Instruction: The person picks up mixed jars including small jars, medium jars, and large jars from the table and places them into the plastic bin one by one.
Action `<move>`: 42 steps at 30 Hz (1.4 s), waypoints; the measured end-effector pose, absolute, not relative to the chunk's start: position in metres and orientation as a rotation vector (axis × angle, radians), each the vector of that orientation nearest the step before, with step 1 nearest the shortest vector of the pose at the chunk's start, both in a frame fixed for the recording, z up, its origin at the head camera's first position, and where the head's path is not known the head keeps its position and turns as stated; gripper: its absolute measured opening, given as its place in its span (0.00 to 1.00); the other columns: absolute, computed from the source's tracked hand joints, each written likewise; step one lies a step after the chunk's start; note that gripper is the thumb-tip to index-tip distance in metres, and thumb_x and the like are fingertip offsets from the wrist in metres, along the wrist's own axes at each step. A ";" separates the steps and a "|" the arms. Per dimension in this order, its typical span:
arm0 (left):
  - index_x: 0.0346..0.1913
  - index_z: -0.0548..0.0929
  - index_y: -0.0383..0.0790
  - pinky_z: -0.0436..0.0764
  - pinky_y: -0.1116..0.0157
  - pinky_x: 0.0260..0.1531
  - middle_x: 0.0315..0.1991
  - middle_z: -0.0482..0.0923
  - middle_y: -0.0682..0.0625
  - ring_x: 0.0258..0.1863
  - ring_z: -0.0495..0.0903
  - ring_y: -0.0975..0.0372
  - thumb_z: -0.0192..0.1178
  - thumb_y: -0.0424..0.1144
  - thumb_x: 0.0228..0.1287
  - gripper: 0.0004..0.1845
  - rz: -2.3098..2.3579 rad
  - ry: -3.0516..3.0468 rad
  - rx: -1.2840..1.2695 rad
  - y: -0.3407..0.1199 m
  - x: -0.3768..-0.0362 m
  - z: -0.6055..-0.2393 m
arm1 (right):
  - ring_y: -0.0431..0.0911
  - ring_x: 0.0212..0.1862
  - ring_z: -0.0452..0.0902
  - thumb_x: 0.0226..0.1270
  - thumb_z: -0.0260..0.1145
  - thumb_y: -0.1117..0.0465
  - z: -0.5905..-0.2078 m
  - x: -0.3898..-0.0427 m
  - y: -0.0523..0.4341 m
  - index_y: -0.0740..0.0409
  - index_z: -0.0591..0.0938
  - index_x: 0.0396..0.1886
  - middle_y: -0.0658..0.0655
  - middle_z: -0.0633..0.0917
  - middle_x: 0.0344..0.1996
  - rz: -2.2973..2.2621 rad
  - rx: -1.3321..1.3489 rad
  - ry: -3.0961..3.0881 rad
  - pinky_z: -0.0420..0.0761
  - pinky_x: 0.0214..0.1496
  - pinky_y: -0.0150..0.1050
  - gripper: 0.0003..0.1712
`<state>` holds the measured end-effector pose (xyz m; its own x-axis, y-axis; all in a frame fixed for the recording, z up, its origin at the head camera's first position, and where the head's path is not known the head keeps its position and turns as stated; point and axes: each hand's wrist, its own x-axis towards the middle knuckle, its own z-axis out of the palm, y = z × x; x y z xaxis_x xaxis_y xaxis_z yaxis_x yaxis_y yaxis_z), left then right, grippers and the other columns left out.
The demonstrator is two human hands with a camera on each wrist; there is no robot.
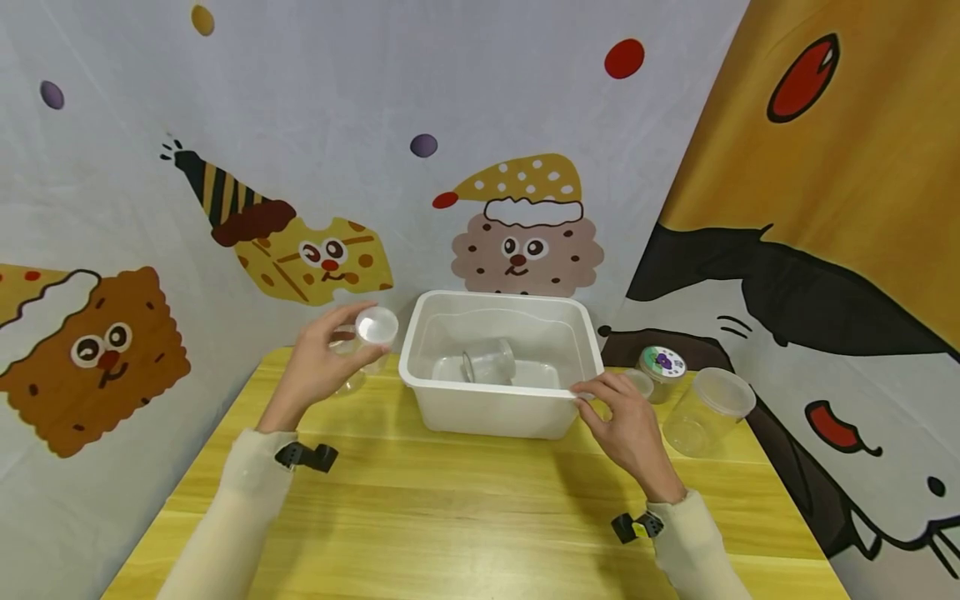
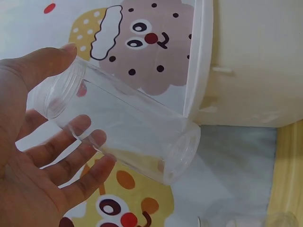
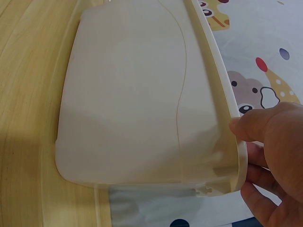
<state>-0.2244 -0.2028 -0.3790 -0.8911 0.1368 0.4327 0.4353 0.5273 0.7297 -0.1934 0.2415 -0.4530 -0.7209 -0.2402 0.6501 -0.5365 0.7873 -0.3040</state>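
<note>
My left hand grips a clear plastic jar near its lidded end, to the left of a white plastic bin. Thumb and fingers wrap round it in the left wrist view, where the jar lies slanted beside the bin's wall. Another clear jar stands on the table behind that hand, partly hidden. Inside the bin one clear jar lies on its side. My right hand pinches the bin's rim at the front right corner; the right wrist view shows the thumb on the rim with fingers beneath.
Right of the bin stand a large clear jar, a jar with a printed lid and a small clear container partly behind my right hand. A cartoon-printed cloth hangs behind the yellow wooden table.
</note>
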 end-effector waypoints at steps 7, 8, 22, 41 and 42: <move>0.69 0.78 0.57 0.81 0.49 0.58 0.61 0.81 0.52 0.57 0.79 0.59 0.77 0.45 0.60 0.34 -1.274 -2.436 -0.541 -0.194 -0.226 -0.369 | 0.42 0.41 0.76 0.61 0.78 0.63 -0.452 -0.194 0.241 0.49 0.90 0.42 0.46 0.87 0.39 0.648 0.575 -2.374 0.78 0.35 0.39 0.11; 0.69 0.77 0.58 0.82 0.49 0.58 0.62 0.81 0.52 0.57 0.79 0.59 0.77 0.46 0.59 0.34 -1.261 -2.438 -0.550 -0.193 -0.226 -0.368 | 0.42 0.41 0.76 0.61 0.78 0.63 -0.452 -0.194 0.241 0.49 0.90 0.42 0.46 0.87 0.39 0.648 0.575 -2.374 0.78 0.35 0.39 0.11; 0.69 0.78 0.51 0.82 0.48 0.58 0.63 0.80 0.49 0.58 0.80 0.56 0.77 0.44 0.60 0.34 -1.219 -2.442 -0.686 -0.170 -0.232 -0.356 | 0.42 0.42 0.76 0.60 0.78 0.63 -0.454 -0.194 0.241 0.48 0.90 0.42 0.45 0.86 0.39 0.654 0.573 -2.378 0.77 0.35 0.39 0.11; 0.68 0.79 0.48 0.83 0.52 0.56 0.59 0.81 0.48 0.53 0.77 0.56 0.77 0.45 0.60 0.33 -1.089 -2.548 -0.825 -0.140 -0.253 -0.360 | 0.41 0.41 0.76 0.60 0.78 0.63 -0.455 -0.194 0.242 0.48 0.90 0.42 0.45 0.86 0.39 0.643 0.571 -2.365 0.77 0.34 0.38 0.11; 0.68 0.79 0.48 0.83 0.51 0.56 0.58 0.81 0.48 0.52 0.77 0.56 0.77 0.45 0.60 0.33 -1.083 -2.556 -0.830 -0.139 -0.254 -0.360 | 0.41 0.41 0.76 0.60 0.78 0.63 -0.455 -0.194 0.242 0.48 0.90 0.42 0.45 0.86 0.39 0.643 0.571 -2.366 0.77 0.34 0.38 0.11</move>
